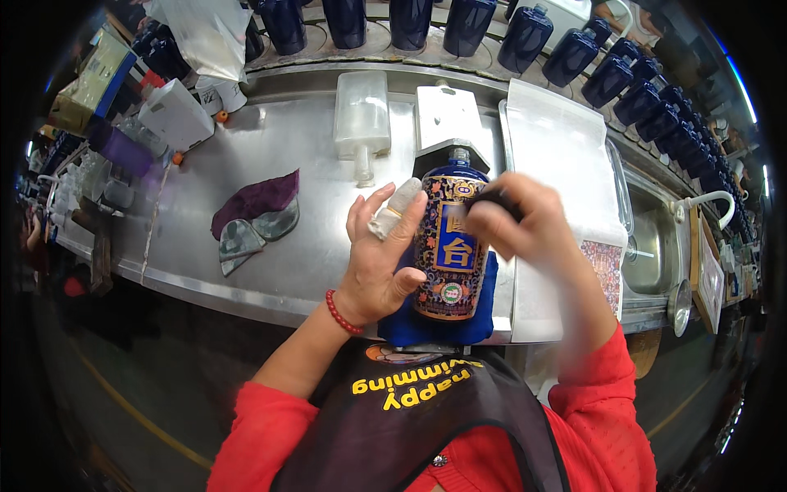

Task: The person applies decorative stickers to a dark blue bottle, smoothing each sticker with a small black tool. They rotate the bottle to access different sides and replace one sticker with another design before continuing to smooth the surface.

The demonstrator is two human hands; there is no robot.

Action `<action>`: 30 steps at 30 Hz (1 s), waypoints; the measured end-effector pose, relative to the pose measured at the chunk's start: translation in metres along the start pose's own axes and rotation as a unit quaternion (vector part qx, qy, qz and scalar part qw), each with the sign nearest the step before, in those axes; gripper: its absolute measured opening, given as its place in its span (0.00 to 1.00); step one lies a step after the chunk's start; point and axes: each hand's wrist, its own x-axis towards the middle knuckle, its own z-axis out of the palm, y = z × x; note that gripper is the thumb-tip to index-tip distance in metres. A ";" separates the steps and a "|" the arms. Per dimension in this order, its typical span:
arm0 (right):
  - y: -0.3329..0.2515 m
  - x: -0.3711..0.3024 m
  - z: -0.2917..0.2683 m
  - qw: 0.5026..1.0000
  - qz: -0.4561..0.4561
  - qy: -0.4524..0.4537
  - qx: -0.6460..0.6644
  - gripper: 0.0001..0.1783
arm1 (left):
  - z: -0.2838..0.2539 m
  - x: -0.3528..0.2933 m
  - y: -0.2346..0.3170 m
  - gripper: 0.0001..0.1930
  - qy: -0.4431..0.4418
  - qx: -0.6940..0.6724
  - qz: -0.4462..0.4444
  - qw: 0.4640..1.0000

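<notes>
A dark blue bottle (449,279) with a colourful floral wrap and a blue-and-gold label lies neck away from me on a blue cloth (393,328) at the bench's front edge. Beside its left flank is my left hand (375,266), fingers apart and stretched out, the thumb at the bottle's side. A whitish cover (397,210) wraps one finger of this hand. My right hand (525,217), partly smeared by motion, is closed on a small black object (498,201) over the upper right of the label. Its exact kind is hard to make out.
A transparent bottle (361,115) and a white stand (449,119) lie beyond the blue bottle. White sheets (553,156) cover the bench on the right, before a sink (648,254). A purple-and-grey cloth (258,215) lies left. Blue bottles (463,29) line a curved conveyor behind.
</notes>
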 end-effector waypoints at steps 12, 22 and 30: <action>0.048 -0.040 0.053 0.887 0.232 0.211 0.340 0.15 | 0.019 0.014 0.011 0.49 -0.019 -0.129 -0.086 0.988; 0.043 -0.035 0.055 0.881 0.216 0.222 0.357 0.15 | 0.018 -0.005 0.022 0.55 0.013 -0.010 -0.027 0.999; 0.062 -0.046 0.063 0.876 0.195 0.226 0.378 0.16 | 0.028 -0.016 0.025 0.53 0.019 -0.104 -0.029 0.994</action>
